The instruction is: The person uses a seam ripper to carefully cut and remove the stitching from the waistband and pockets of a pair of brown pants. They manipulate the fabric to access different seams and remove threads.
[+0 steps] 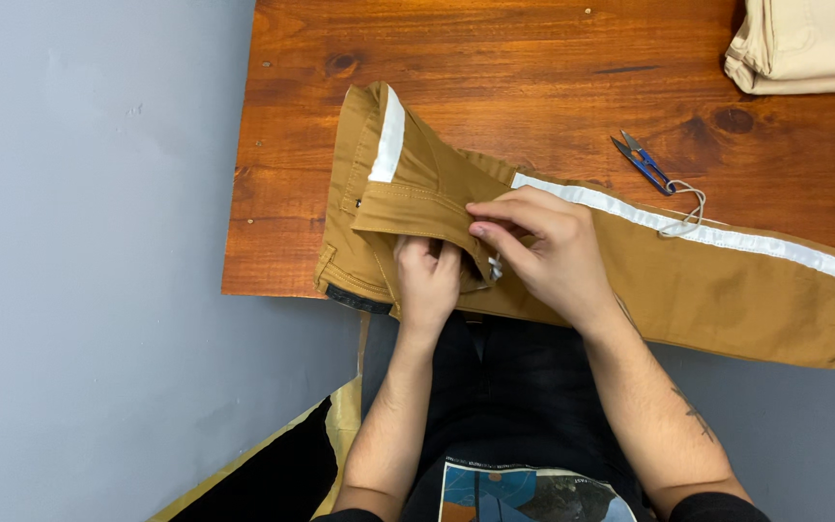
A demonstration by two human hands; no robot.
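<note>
Grey floor [89,242] across the whole left side, smooth and plain. At the bottom, near the left forearm, a yellowish sheet [345,416] with a black cloth [273,478] over it, low against the floor.

Then a wooden table [533,58], reddish-brown, glossy, with dark knots and a straight near edge. Across it, a pair of tan trousers [727,290] with a white stripe [727,237] along the side, waistband end folded up at the left, leg running off to the right and overhanging the near edge.

Left hand [427,280] under the folded waistband, fingers curled tight around a fold of the tan cloth, knuckles up. Right hand [543,246] just beside it, partly closed, thumb and fingertips pinching the edge of the same fold, a small white tag [495,269] showing between the two hands.

Further right on bare wood, small blue-handled thread snips [642,162] with a loop of pale cord [683,208] touching the stripe. Far right corner, a folded stack of cream cloth [804,43], well apart from the hands.

Below, dark trousers on the lap and a printed shirt.
</note>
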